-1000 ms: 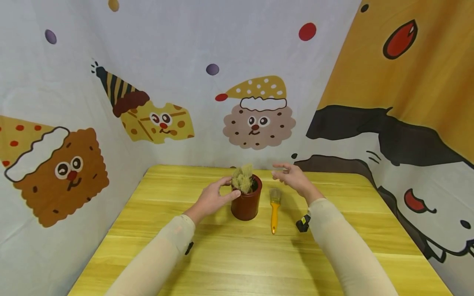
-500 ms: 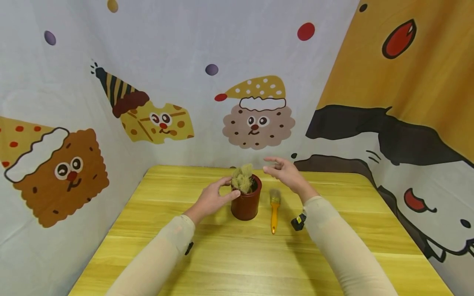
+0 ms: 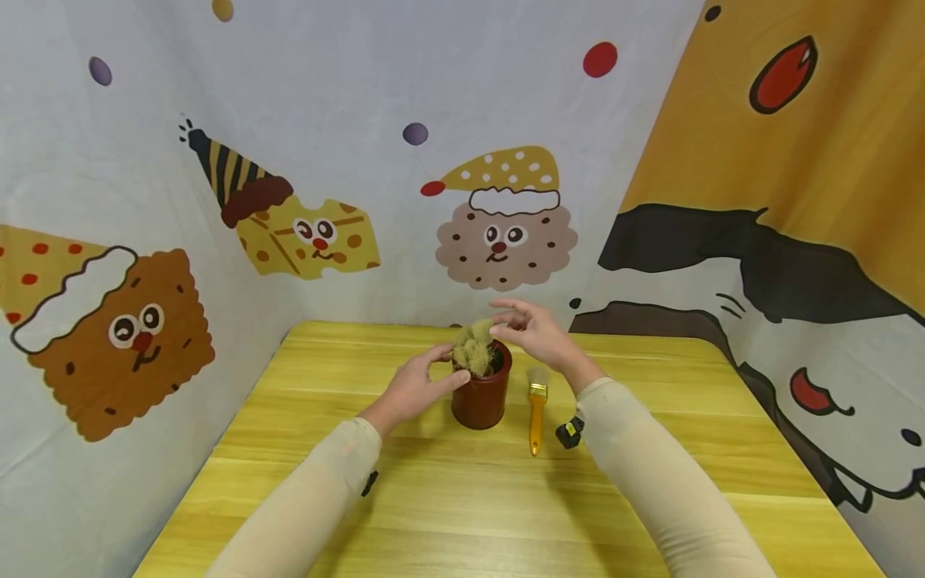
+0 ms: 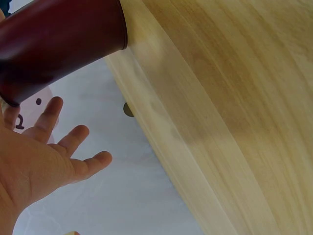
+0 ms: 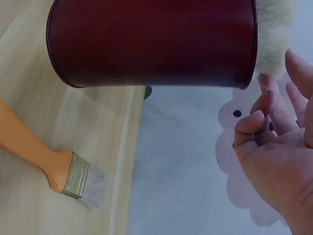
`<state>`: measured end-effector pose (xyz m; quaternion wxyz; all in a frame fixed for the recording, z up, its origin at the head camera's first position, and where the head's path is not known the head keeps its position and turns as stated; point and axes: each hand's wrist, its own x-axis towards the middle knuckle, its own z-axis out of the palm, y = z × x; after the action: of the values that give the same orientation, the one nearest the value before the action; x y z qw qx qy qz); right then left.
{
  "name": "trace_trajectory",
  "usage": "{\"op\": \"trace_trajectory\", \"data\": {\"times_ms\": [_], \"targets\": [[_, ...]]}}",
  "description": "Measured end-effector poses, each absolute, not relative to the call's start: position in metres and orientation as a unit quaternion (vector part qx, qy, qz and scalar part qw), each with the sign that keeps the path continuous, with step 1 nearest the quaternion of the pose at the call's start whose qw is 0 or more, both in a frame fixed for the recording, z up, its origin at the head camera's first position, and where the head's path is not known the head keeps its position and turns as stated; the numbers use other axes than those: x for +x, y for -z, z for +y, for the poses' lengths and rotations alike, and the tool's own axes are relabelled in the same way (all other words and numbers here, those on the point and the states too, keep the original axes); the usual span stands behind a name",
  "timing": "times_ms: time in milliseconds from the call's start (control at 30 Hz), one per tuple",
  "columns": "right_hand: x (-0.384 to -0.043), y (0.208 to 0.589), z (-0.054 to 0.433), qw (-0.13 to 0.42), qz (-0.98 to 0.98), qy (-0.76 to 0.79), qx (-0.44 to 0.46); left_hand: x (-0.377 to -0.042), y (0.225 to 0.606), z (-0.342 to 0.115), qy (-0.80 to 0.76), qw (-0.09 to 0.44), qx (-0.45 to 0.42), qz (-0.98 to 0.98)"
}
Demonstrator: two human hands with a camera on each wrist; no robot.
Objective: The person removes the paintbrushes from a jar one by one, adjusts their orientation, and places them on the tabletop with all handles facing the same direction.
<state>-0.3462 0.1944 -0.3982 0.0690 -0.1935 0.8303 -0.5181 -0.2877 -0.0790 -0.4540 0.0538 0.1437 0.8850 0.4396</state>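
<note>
A dark red cylindrical holder point(image 3: 480, 401) stands upright on the table, with pale bristly tufts point(image 3: 473, 353) rising from its mouth; what they belong to is hidden inside. My left hand point(image 3: 415, 385) rests at the holder's left rim, thumb in front and a finger behind. In the left wrist view its other fingers point(image 4: 78, 139) spread away from the holder point(image 4: 58, 44). My right hand point(image 3: 538, 331) hovers above the right rim, fingers loosely bent, fingertips beside the tufts. In the right wrist view its thumb lies close to the bristles point(image 5: 273, 36); whether they touch, I cannot tell.
An orange-handled flat paintbrush point(image 3: 536, 417) lies right of the holder, bristles pointing away. Small black wrist cameras hang under both forearms, the right one point(image 3: 569, 432) near the brush. A cartoon-printed curtain point(image 3: 347, 297) stands behind the wooden table point(image 3: 462, 506).
My right hand has moved left, from above the paintbrush to the tufts at the holder's mouth. The left hand, holder and paintbrush have stayed in place.
</note>
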Motion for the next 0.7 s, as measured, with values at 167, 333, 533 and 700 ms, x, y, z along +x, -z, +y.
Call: {"op": "trace_trajectory", "data": {"times_ms": [167, 333, 533, 700], "targets": [[-0.3456, 0.3986, 0.1887, 0.065, 0.837, 0.501, -0.211, -0.2882, 0.4539, -0.0790, -0.442, 0.055, 0.142, 0.884], [-0.3448, 0.4014, 0.1886, 0.056, 0.848, 0.482, -0.211, -0.2897, 0.4555, -0.0790, -0.441, 0.055, 0.143, 0.884], [-0.3454, 0.4064, 0.1887, 0.050, 0.858, 0.468, -0.205, -0.2900, 0.4562, -0.0786, -0.441, 0.053, 0.142, 0.885], [-0.3437, 0.4077, 0.1875, 0.050, 0.863, 0.457, -0.210, -0.2887, 0.4553, -0.0778, -0.447, 0.057, 0.138, 0.882]]}}
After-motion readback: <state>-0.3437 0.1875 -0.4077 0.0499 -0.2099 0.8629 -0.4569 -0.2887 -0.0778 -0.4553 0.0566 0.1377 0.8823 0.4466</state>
